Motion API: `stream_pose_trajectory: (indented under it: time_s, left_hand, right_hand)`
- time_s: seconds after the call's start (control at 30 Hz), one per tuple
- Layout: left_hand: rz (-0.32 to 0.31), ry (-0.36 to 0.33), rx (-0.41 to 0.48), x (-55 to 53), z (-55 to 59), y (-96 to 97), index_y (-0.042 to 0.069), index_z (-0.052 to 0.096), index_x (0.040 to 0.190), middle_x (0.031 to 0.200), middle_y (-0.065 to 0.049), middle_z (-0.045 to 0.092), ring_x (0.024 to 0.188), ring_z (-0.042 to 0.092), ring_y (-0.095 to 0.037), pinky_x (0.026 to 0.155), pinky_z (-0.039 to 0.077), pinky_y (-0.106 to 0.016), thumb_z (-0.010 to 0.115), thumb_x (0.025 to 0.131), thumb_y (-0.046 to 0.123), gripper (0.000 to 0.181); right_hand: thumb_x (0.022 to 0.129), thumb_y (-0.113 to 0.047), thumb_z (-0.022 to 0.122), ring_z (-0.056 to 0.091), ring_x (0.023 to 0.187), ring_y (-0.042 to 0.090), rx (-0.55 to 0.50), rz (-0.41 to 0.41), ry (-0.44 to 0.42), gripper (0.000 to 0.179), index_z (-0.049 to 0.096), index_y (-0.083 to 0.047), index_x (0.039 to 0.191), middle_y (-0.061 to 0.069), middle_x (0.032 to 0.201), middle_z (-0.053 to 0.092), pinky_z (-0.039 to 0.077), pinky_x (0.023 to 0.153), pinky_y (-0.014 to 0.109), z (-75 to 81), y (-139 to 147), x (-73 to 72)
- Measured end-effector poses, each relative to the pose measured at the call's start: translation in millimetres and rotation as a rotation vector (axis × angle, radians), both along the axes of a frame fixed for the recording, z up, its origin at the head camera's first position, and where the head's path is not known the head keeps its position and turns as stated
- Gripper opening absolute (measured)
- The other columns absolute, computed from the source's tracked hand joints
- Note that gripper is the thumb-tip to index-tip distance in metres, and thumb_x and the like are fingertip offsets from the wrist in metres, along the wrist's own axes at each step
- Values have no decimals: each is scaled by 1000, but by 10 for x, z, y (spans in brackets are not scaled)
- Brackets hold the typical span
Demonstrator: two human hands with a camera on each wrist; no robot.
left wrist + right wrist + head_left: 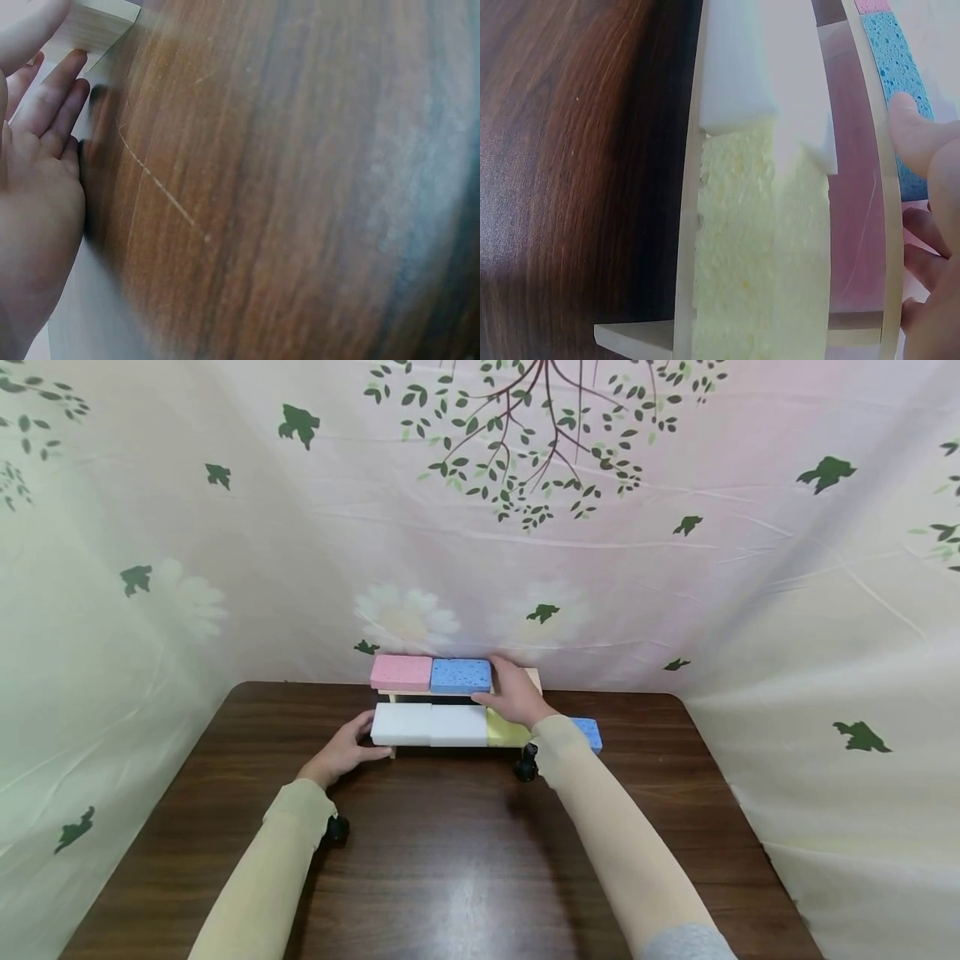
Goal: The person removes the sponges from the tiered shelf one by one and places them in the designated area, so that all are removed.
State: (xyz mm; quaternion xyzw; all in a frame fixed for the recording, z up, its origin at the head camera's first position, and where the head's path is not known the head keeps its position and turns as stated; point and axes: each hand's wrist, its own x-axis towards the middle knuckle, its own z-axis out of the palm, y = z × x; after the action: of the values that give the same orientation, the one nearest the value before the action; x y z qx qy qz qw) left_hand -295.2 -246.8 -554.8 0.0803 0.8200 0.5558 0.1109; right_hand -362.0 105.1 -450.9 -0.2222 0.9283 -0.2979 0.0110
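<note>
Three cloth walls (300,560): pale and printed with leaves, behind me-facing work and to both sides; the back one rises close behind the rack, so little room that way.
Worktop (450,827): dark wood; I judge the best room for moving is the front stretch, between my arms and toward me.
Rack (533,677): pale wood, two levels, near the worktop's far edge; it looks light enough to slide if pushed, and its thin rails could catch a sponge.
Right hand (517,693): grasping the right end of the upper blue sponge, thumb on its near side.
Left hand (343,752): clenched on nothing, fairly straight fingers against the rack's left end.
Upper blue sponge (460,676): on the back level, touching the pink sponge (401,673); likely light and pitted, best held by its short end with a gentle pinch.
White sponges (430,727): two end to end on the front level; probably soft, smooth and easily dented.
Yellow sponge (504,731): right of the white pair, partly behind my arm.
Lower blue sponge (588,735): peeking out beyond my right sleeve (570,756); I cannot tell what it rests on.
</note>
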Motion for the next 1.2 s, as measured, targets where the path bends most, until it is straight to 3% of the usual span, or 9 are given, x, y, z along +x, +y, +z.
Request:
stream_pose_trajectory:
  time_s: [0.43, 1.2]
  left_hand:
    - [-1, 9, -17, 8, 1, 6, 9, 30, 164, 161, -22, 45, 152, 36, -39, 124, 22, -64, 85, 92, 21, 92]
    - [-2, 26, -12, 4, -2, 18, 7, 31, 164, 159, -24, 47, 152, 36, -41, 123, 20, -66, 84, 92, 17, 90]
  right_hand:
    - [99, -35, 76, 41, 151, 32, 18, -54, 19, 83, 33, -6, 163, 12, 165, 42, 37, 121, 46, -18, -31, 2]
    - [101, -36, 73, 43, 149, 33, -111, -67, -86, 82, 30, -11, 165, 12, 167, 38, 42, 116, 52, -6, 113, 65]
